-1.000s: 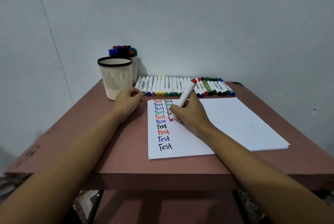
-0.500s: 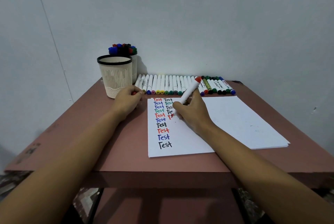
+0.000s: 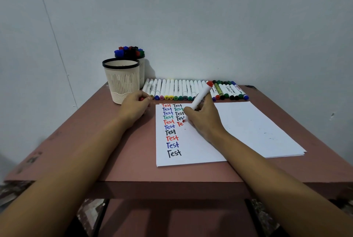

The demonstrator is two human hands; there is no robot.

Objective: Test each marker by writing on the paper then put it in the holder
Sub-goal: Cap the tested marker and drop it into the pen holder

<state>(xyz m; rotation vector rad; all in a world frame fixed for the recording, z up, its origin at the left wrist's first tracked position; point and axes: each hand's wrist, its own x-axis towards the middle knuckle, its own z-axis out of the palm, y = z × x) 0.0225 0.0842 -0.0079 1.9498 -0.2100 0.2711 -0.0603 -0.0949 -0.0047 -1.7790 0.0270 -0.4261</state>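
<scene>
Just one cam, worn on the head, wide-angle. Looks forward and down across the table (image 3: 114,160), close in, facing the wall (image 3: 210,26).

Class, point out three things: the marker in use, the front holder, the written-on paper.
Red marker (image 3: 201,96), head view, white barrel.
Front holder (image 3: 122,84), head view, ribbed side wall.
Written-on paper (image 3: 196,150), head view, blank area right of the lowest word.

Holders: two — near holder (image 3: 122,84), far holder (image 3: 141,72). Markers in far row (image 3: 175,89): about twenty-two, exact count unclear. Red marker (image 3: 200,97), uncapped: one. Red cap (image 3: 141,99): one. "Test" words (image 3: 172,145): ten left — four and a partial right.
</scene>
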